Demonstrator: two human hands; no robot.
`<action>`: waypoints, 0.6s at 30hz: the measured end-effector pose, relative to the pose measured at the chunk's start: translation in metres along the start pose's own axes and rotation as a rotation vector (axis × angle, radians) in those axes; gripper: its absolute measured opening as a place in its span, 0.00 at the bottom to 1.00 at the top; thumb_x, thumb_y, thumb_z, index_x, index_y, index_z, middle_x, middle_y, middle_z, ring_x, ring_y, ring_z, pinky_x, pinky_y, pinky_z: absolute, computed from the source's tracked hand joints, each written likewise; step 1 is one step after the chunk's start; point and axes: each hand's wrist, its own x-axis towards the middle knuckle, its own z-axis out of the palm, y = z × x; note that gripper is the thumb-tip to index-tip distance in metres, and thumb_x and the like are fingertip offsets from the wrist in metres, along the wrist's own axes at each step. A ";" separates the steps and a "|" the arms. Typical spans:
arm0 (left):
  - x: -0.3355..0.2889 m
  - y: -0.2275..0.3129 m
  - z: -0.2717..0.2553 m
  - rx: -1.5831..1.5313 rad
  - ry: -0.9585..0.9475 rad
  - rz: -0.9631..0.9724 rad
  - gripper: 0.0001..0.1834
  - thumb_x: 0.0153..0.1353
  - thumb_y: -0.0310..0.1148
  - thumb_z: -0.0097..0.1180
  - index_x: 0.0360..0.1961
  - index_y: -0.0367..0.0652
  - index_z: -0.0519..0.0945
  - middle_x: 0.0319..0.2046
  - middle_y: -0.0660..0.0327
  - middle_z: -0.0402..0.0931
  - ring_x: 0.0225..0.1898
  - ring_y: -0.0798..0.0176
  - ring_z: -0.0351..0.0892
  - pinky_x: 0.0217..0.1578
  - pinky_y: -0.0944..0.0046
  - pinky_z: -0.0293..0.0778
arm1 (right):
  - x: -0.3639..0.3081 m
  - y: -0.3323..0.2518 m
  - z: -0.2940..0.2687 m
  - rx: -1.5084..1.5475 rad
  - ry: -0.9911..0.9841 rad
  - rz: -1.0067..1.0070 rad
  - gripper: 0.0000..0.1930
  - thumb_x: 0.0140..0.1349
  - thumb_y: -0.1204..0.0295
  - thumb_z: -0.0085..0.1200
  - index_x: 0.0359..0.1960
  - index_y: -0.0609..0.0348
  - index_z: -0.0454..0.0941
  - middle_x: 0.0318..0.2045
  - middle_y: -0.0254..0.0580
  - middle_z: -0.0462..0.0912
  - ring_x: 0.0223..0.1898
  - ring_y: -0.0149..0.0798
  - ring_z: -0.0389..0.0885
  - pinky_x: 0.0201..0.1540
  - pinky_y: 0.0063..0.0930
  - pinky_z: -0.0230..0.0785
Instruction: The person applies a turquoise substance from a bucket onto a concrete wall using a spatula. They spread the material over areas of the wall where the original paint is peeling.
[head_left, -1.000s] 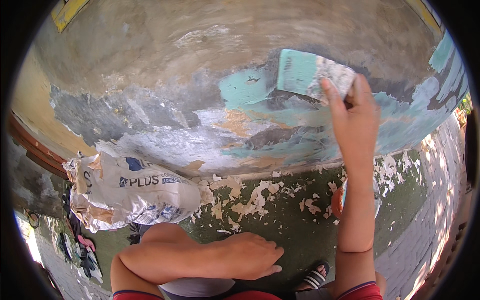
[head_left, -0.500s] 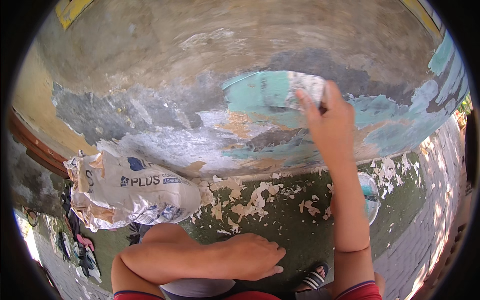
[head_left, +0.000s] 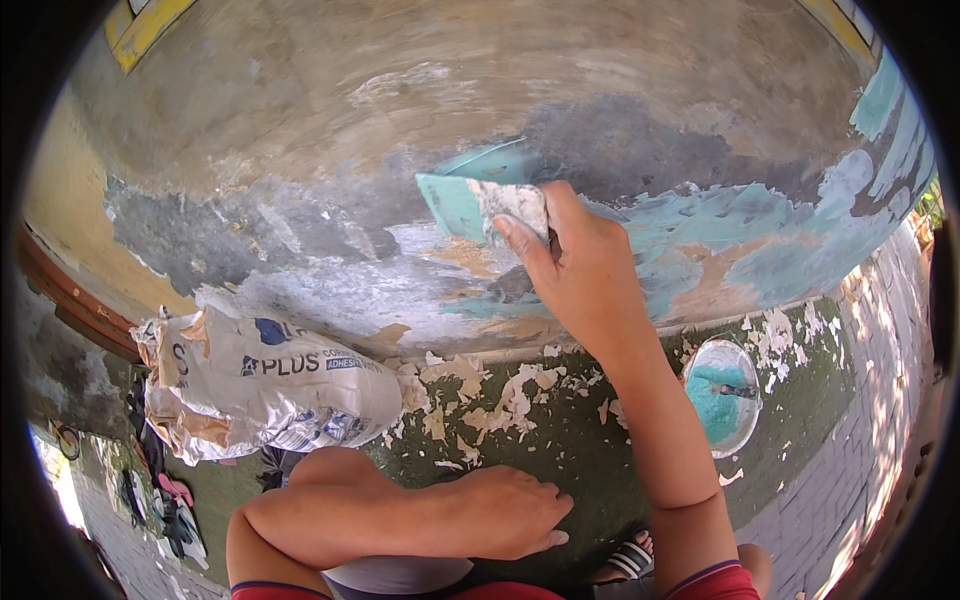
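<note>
My right hand [head_left: 590, 255] grips a flat putty spreader [head_left: 460, 203], thumb on its crusted white-grey part and fingers behind. Teal paste coats the spreader's outer part. It is held at the wall [head_left: 350, 110]; whether its edge touches the surface I cannot tell. A fresh teal streak [head_left: 500, 158] lies just above it, and a wider teal patch [head_left: 735, 215] spreads to the right over grey, white and tan areas. My left hand [head_left: 515, 512] rests low in front of me with its fingers curled and nothing visible in them, the forearm lying across my knee.
A white bucket [head_left: 740, 440] of teal paste, with a tool lying in it, stands right of my right forearm. At left, a torn paper sack [head_left: 300, 380] lies against the wall base. Paint flakes [head_left: 515, 400] litter the green floor. Sandals [head_left: 178, 525] lie at far left.
My right hand has moved left and slightly down with the spreader, which now tilts more. A teal streak shows on the wall where it was. The bucket is less covered. My left hand stays put.
</note>
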 end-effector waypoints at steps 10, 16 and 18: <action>-0.008 -0.002 0.002 0.000 0.049 -0.021 0.20 0.70 0.46 0.50 0.37 0.36 0.76 0.28 0.51 0.78 0.35 0.45 0.82 0.39 0.50 0.80 | -0.001 0.045 -0.098 0.104 0.242 0.162 0.11 0.67 0.67 0.62 0.42 0.62 0.78 0.31 0.35 0.85 0.27 0.23 0.77 0.30 0.20 0.68; -0.005 -0.005 0.003 -0.019 0.009 -0.035 0.20 0.71 0.46 0.50 0.38 0.35 0.76 0.29 0.51 0.78 0.36 0.45 0.82 0.39 0.50 0.80 | -0.022 0.013 -0.026 0.034 -0.083 0.060 0.11 0.66 0.67 0.63 0.40 0.61 0.76 0.26 0.38 0.84 0.26 0.29 0.82 0.29 0.25 0.71; -0.003 -0.003 0.000 -0.017 0.007 -0.022 0.21 0.71 0.46 0.50 0.39 0.35 0.75 0.29 0.50 0.78 0.36 0.45 0.82 0.39 0.50 0.80 | -0.026 0.012 0.016 0.091 -0.119 -0.021 0.13 0.66 0.63 0.62 0.42 0.56 0.73 0.25 0.52 0.81 0.26 0.53 0.81 0.30 0.41 0.73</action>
